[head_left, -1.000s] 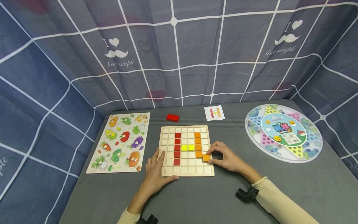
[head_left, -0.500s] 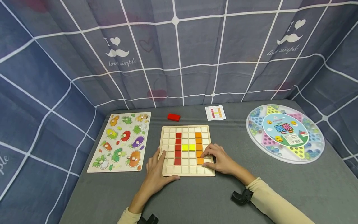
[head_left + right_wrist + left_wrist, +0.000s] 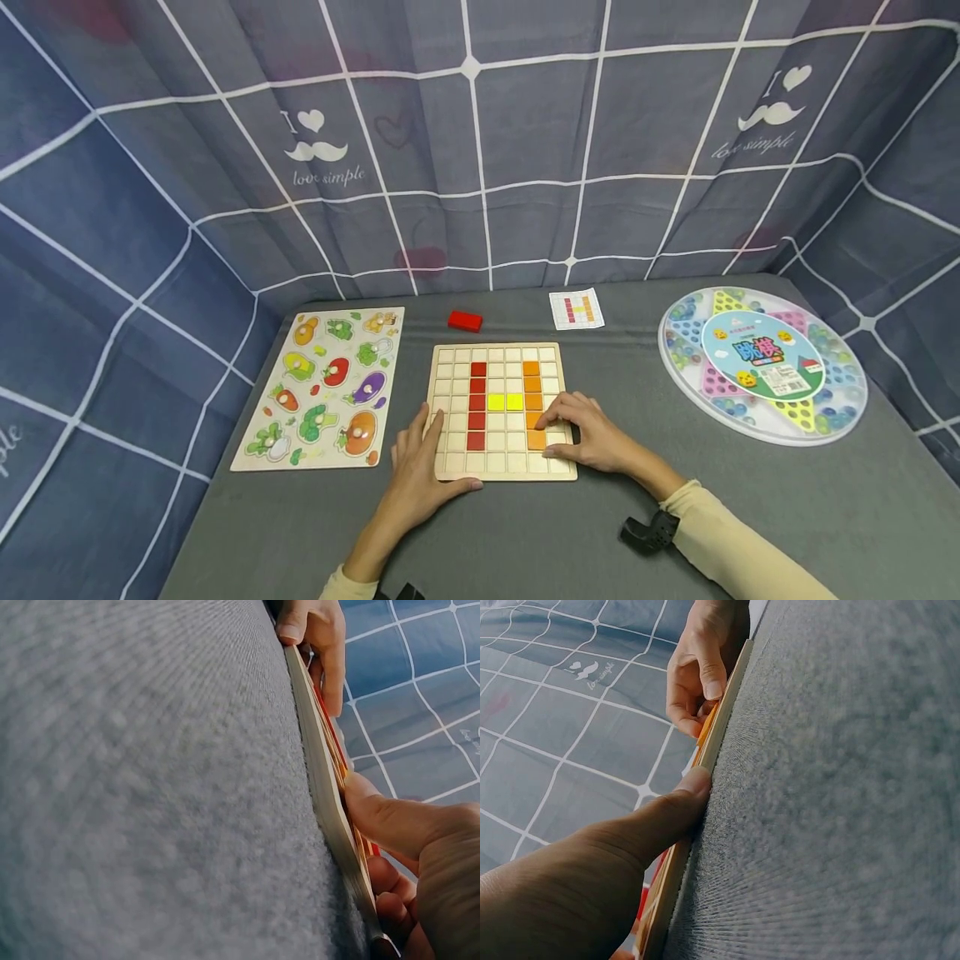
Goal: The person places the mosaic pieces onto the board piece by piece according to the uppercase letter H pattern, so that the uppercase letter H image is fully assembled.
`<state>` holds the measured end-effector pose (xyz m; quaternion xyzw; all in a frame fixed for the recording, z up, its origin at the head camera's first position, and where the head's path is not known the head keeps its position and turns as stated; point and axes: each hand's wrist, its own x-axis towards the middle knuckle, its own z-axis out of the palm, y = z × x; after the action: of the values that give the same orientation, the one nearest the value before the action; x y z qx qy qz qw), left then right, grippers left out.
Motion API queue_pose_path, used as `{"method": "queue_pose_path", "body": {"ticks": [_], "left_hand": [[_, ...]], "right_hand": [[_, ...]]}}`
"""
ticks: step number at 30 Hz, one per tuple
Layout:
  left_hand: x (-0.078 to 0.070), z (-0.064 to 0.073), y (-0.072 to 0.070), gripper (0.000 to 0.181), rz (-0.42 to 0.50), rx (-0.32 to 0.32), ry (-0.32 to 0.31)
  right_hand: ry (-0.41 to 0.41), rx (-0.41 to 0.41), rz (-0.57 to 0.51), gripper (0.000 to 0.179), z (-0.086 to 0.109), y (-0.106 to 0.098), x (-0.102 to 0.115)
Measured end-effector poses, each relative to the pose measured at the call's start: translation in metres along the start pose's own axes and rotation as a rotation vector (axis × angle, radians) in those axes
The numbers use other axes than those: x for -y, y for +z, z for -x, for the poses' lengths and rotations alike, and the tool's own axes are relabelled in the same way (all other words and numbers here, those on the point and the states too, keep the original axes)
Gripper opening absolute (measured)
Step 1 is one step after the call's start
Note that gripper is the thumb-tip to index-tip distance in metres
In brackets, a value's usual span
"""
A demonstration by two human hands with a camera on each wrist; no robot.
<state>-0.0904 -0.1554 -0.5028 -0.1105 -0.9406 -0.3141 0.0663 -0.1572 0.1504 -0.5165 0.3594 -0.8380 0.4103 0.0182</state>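
Observation:
A wooden grid board [image 3: 498, 467] lies flat on the table, bearing a column of red square tiles [image 3: 476, 408], a pair of yellow tiles [image 3: 505, 402] and a column of orange tiles [image 3: 532, 384]. My right hand [image 3: 588, 432] reaches over the board's right edge, pinching the lowest orange tile [image 3: 536, 440] between thumb and fingertips at the foot of its column. My left hand [image 3: 416, 471] steadies the board, fingers stretched along its left edge and thumb on the near edge. The left wrist view shows that thumb [image 3: 682, 799] against the wooden rim.
Behind the board are a red block [image 3: 465, 321] and a small pattern card [image 3: 576, 309] with red, yellow and orange squares. On the left lies a vegetable puzzle board [image 3: 330, 458]; a round Chinese checkers set [image 3: 763, 362] lies on the right.
My right hand has carried the orange tile left from the column beside it, into the cell at the bottom of the orange column. The left hand has stayed in place.

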Motion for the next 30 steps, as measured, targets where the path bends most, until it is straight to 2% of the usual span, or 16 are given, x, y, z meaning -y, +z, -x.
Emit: {"method": "queue_pose_path", "body": {"ticks": [6, 14, 24, 30], "left_hand": [[-0.004, 0.000, 0.002, 0.117, 0.013, 0.013, -0.022], [-0.005, 0.000, 0.004, 0.117, 0.023, 0.009, -0.014], [-0.004, 0.000, 0.002, 0.118, 0.016, 0.015, -0.031], [-0.004, -0.002, 0.000, 0.116, 0.006, 0.018, -0.027]], "right_hand": [[0.037, 0.024, -0.020, 0.034, 0.002, -0.003, -0.003], [0.021, 0.025, -0.025, 0.033, 0.006, -0.004, -0.006], [0.039, 0.045, -0.054, 0.034, 0.002, -0.006, -0.002], [-0.018, 0.045, -0.101, 0.032, 0.002, -0.012, -0.001]]}}
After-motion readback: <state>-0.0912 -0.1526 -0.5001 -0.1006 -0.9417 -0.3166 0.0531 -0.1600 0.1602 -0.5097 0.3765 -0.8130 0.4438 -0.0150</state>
